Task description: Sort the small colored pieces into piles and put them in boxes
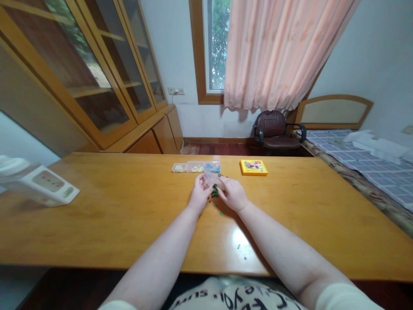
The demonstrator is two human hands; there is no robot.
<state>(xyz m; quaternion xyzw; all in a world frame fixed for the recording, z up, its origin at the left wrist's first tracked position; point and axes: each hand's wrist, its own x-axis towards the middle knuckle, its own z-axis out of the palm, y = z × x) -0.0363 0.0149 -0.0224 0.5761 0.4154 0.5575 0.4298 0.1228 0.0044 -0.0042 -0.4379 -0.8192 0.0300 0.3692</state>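
My left hand (198, 194) grips the left side of a small clear plastic box (211, 178), tilted a little above the table. On the box's other side is my right hand (235, 195), its thumb and fingers closed around the right edge. Just below the box lies a small heap of dark and green bits (215, 193), partly hidden by my hands. A few loose green pieces (221, 213) are scattered nearer to me. Behind my hands sits a clear divided tray (188, 164) with whitish pieces and blue pieces (211, 167) in its compartments.
A yellow box (254, 168) lies at the back right of the wooden table (129, 224). One green piece (238, 246) and a dark speck are near the front edge. A white appliance (41, 183) stands at the left. Beyond are a chair (273, 129) and a bed (364, 150).
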